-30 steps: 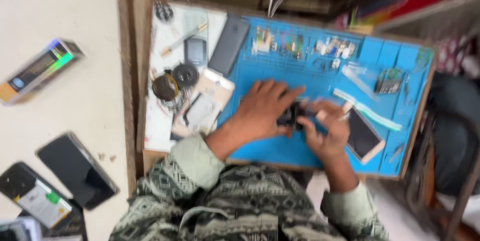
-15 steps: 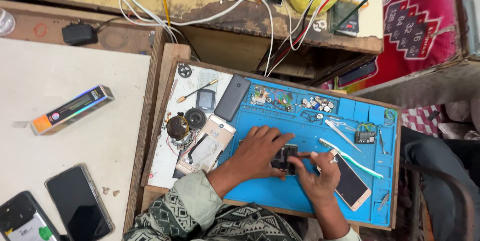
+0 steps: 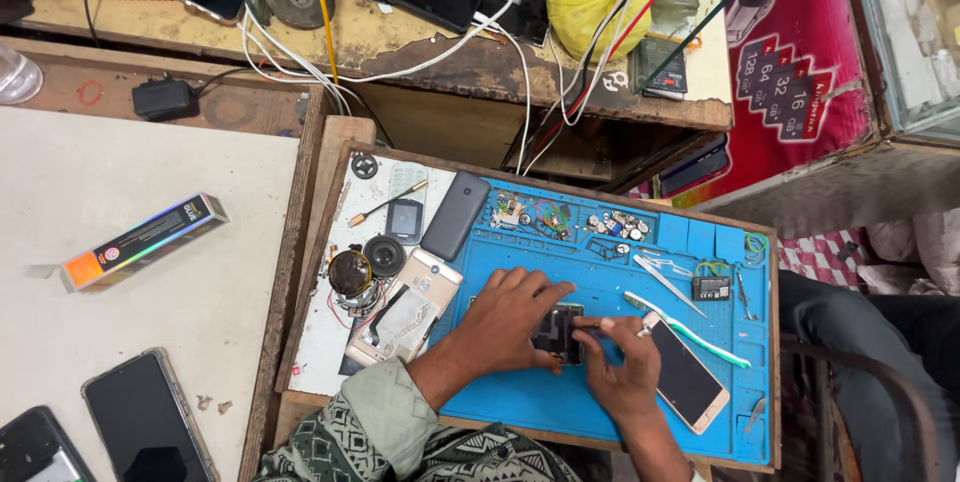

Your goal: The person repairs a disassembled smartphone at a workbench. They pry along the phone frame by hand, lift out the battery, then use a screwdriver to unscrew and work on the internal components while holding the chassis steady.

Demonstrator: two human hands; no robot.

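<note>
Blue rubbery work mat [image 3: 560, 402], ridged along its far edge into little trays of screws and small parts, fills the wooden tray at the middle; on it lies a small dark rectangular phone part [image 3: 557, 333], flat, near the mat's centre, and both hands are on it; left hand [image 3: 508, 319] lies palm down over the part's left side, fingers spread a little and pressed onto its top and edge; right hand [image 3: 622, 373] comes in from the near right, thumb and forefinger pinched together at the part's right edge, though what thin thing they grip is too small to tell; just right of that hand lies a slim phone with a pale gold frame [image 3: 685, 379], glossy screen up, angled; a green-and-white toothbrush [image 3: 690, 332] slants beside it; silver tweezers [image 3: 660, 283] lie further off; left of the mat, on white paper, an opened gold phone shell [image 3: 408, 307], a round black speaker [image 3: 384, 255] and a dark grey flat phone [image 3: 455, 215]; far left on the pale table, a shiny rainbow-foil box [image 3: 142, 240] and a black glass phone [image 3: 148, 427]
</note>
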